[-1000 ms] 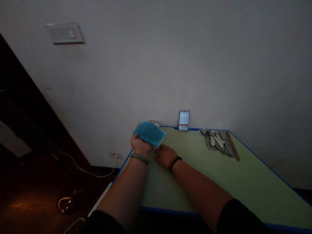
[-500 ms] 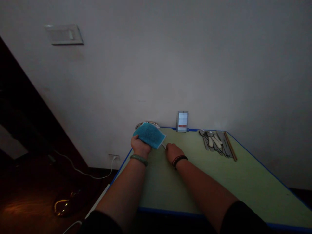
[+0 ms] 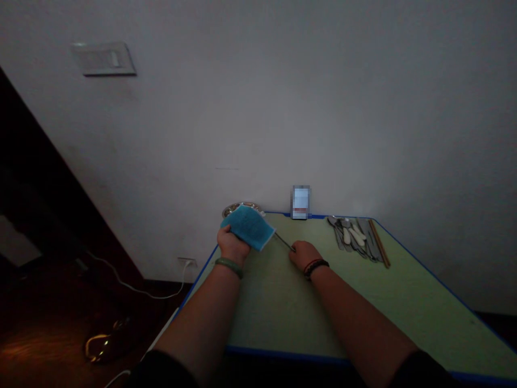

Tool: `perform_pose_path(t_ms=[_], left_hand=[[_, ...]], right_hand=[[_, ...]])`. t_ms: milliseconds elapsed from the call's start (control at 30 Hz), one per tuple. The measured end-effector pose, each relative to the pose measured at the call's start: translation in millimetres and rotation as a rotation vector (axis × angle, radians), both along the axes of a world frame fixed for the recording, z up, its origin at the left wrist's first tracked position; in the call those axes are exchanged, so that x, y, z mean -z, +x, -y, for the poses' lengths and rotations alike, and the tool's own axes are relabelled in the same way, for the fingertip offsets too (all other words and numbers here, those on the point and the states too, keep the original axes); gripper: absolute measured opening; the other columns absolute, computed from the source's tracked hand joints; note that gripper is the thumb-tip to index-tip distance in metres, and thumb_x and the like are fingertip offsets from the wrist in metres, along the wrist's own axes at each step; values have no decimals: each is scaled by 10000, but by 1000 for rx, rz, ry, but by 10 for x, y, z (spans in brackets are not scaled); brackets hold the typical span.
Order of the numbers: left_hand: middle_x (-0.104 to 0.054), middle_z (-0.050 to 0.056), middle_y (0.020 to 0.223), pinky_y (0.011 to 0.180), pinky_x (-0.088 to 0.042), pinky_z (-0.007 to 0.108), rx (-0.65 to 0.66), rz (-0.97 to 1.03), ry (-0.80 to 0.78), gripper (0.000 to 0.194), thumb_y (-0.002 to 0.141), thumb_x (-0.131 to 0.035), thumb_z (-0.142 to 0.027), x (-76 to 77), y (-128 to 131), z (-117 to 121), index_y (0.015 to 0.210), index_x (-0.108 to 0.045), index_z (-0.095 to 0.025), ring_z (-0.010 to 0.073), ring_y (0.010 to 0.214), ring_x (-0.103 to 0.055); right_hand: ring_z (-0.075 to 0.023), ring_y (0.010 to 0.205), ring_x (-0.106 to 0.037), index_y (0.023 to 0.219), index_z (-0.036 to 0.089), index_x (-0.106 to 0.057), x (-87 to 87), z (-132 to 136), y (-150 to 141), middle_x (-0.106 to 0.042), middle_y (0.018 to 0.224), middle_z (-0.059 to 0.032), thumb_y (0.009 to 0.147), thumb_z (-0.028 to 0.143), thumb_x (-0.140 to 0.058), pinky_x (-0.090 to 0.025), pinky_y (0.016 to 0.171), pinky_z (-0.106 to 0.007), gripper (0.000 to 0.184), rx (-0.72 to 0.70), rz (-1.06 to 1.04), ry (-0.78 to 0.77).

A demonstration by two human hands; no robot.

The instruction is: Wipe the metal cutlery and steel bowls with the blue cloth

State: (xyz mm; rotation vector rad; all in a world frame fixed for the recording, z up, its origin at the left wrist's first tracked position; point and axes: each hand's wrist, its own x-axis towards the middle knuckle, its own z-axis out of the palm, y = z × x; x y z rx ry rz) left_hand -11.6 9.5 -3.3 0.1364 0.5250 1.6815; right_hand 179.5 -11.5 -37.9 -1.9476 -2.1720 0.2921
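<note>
Left hand [image 3: 232,243] curls around a nubbly teal sponge [image 3: 247,227]; right hand [image 3: 304,255] pinches a thin metal utensil [image 3: 284,242]

no words, numbers or brands can be read anywhere in this view. the only thing that might carry print is an upright card [image 3: 301,202] standing at the far edge of the green surface [image 3: 404,302], but it is too heavily pixelated to read, showing only pale blue blocks with a reddish band low down. the wall switch plate [image 3: 104,59] shows no legible marking.
</note>
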Motion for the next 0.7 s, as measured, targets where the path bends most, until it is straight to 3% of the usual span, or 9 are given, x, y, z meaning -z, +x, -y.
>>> perform_pose_path(t_ms=[433,700], left_hand=[[-662,159,1091,912,-438,525,7,-26,-46,469,723,-416,-285,14,81,14,1111,-610,-108,339,1070,-590],[-665,168,1074,899,-441,539,4,-53,-66,485,721,-409,-280,12,98,20,1127,-603,-98,349,1049,-597]], right_hand=[[-185,800,-596,796,139,-691,-108,91,239,-689,866,-117,776,272,-462,-351,634,-260,265,117,-251,13],[-138,654,-542,613,148,-618,-121,42,261,-620,645,-36,744,309,-476,-351,587,-234,252,193,-676,45]])
